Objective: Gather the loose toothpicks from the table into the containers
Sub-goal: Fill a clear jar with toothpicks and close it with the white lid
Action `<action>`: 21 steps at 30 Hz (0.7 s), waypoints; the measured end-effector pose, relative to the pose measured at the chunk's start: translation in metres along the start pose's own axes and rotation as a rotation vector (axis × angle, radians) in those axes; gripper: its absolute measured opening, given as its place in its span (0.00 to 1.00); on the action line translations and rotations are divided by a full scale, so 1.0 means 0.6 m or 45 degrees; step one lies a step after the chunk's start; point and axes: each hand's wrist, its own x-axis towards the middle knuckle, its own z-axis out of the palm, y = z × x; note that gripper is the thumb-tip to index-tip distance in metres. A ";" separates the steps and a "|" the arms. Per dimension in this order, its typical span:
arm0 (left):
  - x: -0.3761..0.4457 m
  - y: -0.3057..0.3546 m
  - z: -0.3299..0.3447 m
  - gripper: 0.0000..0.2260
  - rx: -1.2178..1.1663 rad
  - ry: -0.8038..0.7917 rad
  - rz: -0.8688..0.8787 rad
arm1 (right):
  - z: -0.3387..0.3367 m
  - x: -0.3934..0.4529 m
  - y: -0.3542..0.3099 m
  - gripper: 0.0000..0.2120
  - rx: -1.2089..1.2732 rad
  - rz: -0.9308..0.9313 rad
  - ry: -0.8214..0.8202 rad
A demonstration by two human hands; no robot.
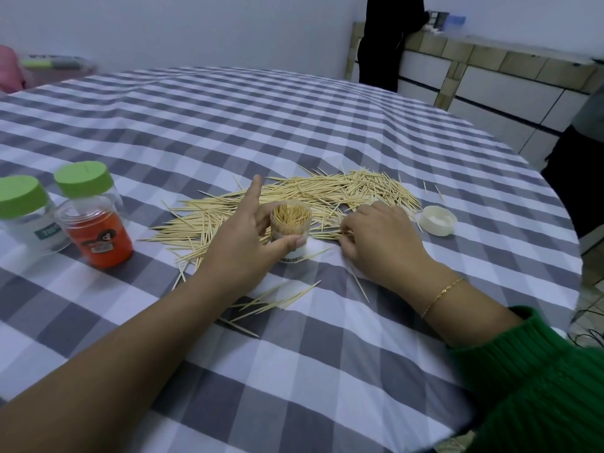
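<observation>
- Clear toothpick jar (pixel 291 232) standing upright on the checked tablecloth (pixel 228 125), lid off, packed with toothpicks standing on end.
- Left hand (pixel 243 238) wrapped round the jar: thumb across the near side, fingers curled behind, pointer finger sticking up past the jar.
- Right hand (pixel 380 238) just right of the jar, palm down, fingers bent and pinching a few toothpicks at the edge of the pile.
- Gold bracelet (pixel 441 297) on the right wrist, green sleeve (pixel 539 380) further back from the jar.
- Big pile of loose toothpicks (pixel 327 194) spread behind the jar and to both sides of it.
- A few more loose toothpicks (pixel 281 300) in front of the jar, partly under the left arm.
- White lid (pixel 438 220) lying to the right of the jar, past the right hand, open side up.
- Orange jar (pixel 98 235) with no lid, well to the left of the jar.
- Two green-capped jars (pixel 26 204) behind and beside the orange one, further left of the jar.
</observation>
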 end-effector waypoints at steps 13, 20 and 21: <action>-0.001 -0.002 0.000 0.48 0.028 0.000 0.001 | 0.018 0.030 -0.004 0.15 -0.140 0.097 -0.065; 0.001 -0.001 0.000 0.47 0.037 0.002 -0.025 | 0.017 0.024 -0.012 0.12 -0.208 0.014 -0.069; 0.001 -0.001 0.000 0.48 0.038 0.000 -0.023 | 0.012 0.023 -0.013 0.13 -0.211 0.025 -0.068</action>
